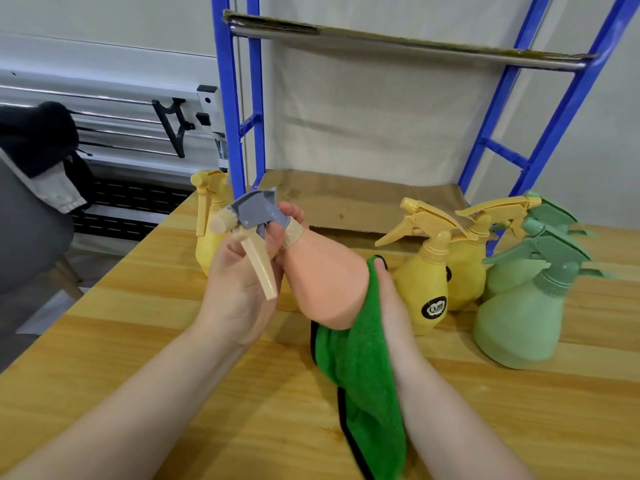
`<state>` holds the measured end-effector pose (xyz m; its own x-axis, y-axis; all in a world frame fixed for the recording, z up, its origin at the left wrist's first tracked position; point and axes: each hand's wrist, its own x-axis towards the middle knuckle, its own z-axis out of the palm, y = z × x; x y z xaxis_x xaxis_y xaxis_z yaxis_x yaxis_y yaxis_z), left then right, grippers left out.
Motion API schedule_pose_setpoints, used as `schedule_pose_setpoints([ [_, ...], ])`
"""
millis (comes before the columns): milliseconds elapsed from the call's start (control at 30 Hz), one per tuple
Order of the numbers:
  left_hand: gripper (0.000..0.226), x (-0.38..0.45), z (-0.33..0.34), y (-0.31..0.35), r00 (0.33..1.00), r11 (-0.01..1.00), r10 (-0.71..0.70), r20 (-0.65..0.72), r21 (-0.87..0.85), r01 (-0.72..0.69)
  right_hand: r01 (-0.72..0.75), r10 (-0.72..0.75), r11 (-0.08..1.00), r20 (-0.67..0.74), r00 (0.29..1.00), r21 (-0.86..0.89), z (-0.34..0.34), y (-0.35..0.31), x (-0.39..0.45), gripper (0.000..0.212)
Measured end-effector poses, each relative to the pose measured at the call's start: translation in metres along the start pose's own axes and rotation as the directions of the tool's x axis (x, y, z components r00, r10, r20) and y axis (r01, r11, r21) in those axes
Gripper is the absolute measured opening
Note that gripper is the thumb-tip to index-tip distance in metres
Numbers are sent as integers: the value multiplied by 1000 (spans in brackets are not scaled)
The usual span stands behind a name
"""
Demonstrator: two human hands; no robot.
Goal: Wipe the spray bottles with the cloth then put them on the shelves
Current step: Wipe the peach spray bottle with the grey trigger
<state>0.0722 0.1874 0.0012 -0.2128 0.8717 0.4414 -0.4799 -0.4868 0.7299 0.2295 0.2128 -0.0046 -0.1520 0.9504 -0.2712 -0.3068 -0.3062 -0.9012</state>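
A peach spray bottle (322, 275) with a grey and beige trigger head is tilted over the wooden table (138, 341). My left hand (239, 289) grips its neck and trigger head. My right hand (394, 313) holds a green cloth (360, 368) against the bottle's lower right side and base. Two yellow spray bottles (422, 289) and two pale green spray bottles (516, 323) stand to the right on the table. Another yellow bottle (211, 223) stands behind my left hand. The blue shelf rack (239, 109) rises at the back, its shelves lined with cardboard (363, 199).
Left of the table stands a grey chair (24, 237) with dark clothing (38, 140) on it. A white metal frame (138, 126) lines the wall behind. The table's left edge runs diagonally towards the rack.
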Motion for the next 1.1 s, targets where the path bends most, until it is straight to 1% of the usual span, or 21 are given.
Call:
schedule_pose_setpoints([
  [67, 22, -1, 2, -1, 1000, 999, 29, 8, 15, -29, 11, -13, 997, -33, 999, -81, -4, 0, -2, 42],
  [100, 22, -2, 3, -2, 999, 999, 35, 6, 14, -35, 51, -55, 992, -39, 998, -113, -3, 2, -4, 36],
  [167, 29, -2, 3, -1, 1000, 1000, 24, 1, 4, -24, 136, -147, 971, -43, 988, -195, -3, 7, -8, 40],
  [233, 37, -1, 2, 2, 1000, 1000, 10, -18, 12, -10, 267, -290, 916, -35, 956, -301, 1, 7, -15, 37],
  [333, 46, -1, 4, 10, 997, 996, 58, -55, 67, -54, 520, -539, 783, 45, 841, -341, 6, 7, -26, 32],
  [400, 49, -2, 5, 13, 993, 988, 107, -50, 120, -100, 640, -655, 687, 87, 751, -345, 7, 8, -29, 29],
  [467, 29, -4, 7, 14, 986, 951, 165, -27, 270, -152, 703, -717, 613, 121, 687, -360, 6, 5, -29, 38],
  [500, 22, -5, 9, 14, 981, 911, 193, 0, 370, -179, 725, -737, 580, 139, 662, -372, 4, 4, -27, 40],
  [567, 19, -7, 9, 11, 971, 795, 234, 44, 567, -217, 760, -760, 549, 170, 627, -348, 0, 1, -23, 43],
  [633, 19, -7, 8, 9, 962, 667, 263, 69, 708, -233, 765, -755, 576, 172, 633, -286, -3, -2, -22, 54],
  [700, 16, -7, 8, 8, 947, 527, 299, 120, 806, -269, 766, -756, 596, 153, 636, -241, -5, -7, -24, 61],
  [767, 16, -8, 8, 7, 921, 361, 324, 216, 872, -331, 768, -752, 605, 168, 638, -208, -5, -9, -27, 70],
  [800, 18, -8, 6, 5, 909, 291, 328, 256, 888, -355, 766, -743, 611, 187, 642, -200, -5, -9, -28, 71],
  [867, 22, -9, 4, 1, 895, 184, 334, 294, 911, -368, 774, -736, 587, 242, 632, -236, -3, -5, -28, 60],
  [900, 23, -10, 4, 0, 892, 133, 335, 303, 922, -364, 782, -738, 549, 267, 619, -295, -2, -2, -27, 50],
  [933, 24, -10, 4, -1, 888, 83, 332, 318, 928, -363, 785, -744, 487, 289, 602, -384, -1, 0, -27, 41],
  [1000, 22, -12, 6, -4, 876, 13, 319, 362, 922, -386, 745, -741, 299, 346, 575, -597, 0, 4, -24, 32],
  [1067, 19, -14, 7, -5, 873, 11, 309, 378, 916, -401, 672, -708, 147, 398, 584, -726, 0, 7, -23, 34],
  [1100, 18, -13, 7, -6, 876, 33, 302, 375, 915, -403, 653, -700, 102, 412, 583, -751, -1, 8, -22, 35],
])
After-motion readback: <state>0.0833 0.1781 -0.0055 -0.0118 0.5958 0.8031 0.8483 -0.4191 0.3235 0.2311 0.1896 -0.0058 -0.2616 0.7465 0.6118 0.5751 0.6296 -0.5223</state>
